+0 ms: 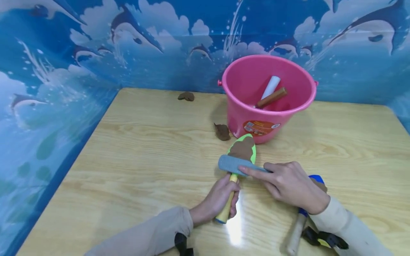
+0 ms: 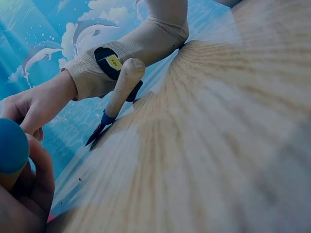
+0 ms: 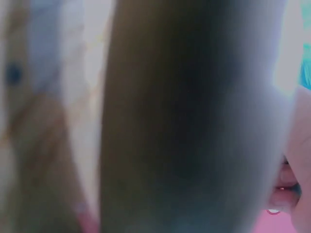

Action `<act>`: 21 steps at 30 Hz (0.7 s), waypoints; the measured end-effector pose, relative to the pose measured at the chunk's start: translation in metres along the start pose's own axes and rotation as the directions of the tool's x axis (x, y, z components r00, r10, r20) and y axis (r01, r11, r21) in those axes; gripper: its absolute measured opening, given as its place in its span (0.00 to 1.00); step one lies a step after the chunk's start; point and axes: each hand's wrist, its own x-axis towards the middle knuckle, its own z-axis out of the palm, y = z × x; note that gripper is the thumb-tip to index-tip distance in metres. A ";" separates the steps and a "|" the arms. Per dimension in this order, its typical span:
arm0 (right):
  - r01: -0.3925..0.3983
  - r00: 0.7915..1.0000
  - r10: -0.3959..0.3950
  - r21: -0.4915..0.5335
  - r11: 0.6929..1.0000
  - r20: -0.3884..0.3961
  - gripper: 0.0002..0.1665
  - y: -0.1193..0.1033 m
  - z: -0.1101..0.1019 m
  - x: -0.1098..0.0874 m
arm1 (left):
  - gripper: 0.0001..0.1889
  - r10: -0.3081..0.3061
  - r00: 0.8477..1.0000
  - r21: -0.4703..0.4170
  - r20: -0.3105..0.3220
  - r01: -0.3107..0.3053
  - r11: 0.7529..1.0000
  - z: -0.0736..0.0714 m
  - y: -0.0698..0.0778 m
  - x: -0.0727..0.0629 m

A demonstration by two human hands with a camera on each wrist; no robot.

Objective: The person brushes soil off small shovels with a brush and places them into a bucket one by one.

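My left hand [image 1: 219, 199] grips the yellow handle [image 1: 228, 204] of a small garden trowel. Its bright green blade [image 1: 254, 153] points away, coated with a brown mud-like layer [image 1: 242, 148]. In my right hand [image 1: 293, 183] is a flat grey-blue strip [image 1: 229, 163] with a rounded end, its exact kind unclear. The index finger lies along the strip, which crosses the base of the blade. From the left wrist view, the blue handle end [image 2: 12, 145] shows inside the curled left fingers. A large dark blur fills most of the right wrist view.
A pink bucket [image 1: 235, 119] stands beyond the blade, holding a white rod [image 1: 271, 86] and a brown rod [image 1: 272, 97]. Brown clumps [image 1: 222, 132] lie beside it and farther back. A second trowel [image 1: 297, 233], blue with a pale handle, lies under the right forearm.
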 end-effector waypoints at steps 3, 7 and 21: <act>-0.004 1.000 0.003 -0.034 0.999 -0.029 0.28 0.002 0.000 0.002 | 0.03 -0.002 1.000 -0.050 0.006 0.003 0.999 0.000 0.004 0.000; -0.033 0.998 0.029 -0.068 0.997 -0.060 0.28 0.005 0.001 0.002 | 0.01 -0.032 0.999 -0.131 0.026 0.035 0.991 0.000 0.007 0.001; -0.046 0.994 0.055 0.100 0.994 -0.090 0.24 0.007 0.000 0.001 | 0.01 -0.050 0.999 -0.153 0.019 0.052 0.987 0.000 0.005 0.000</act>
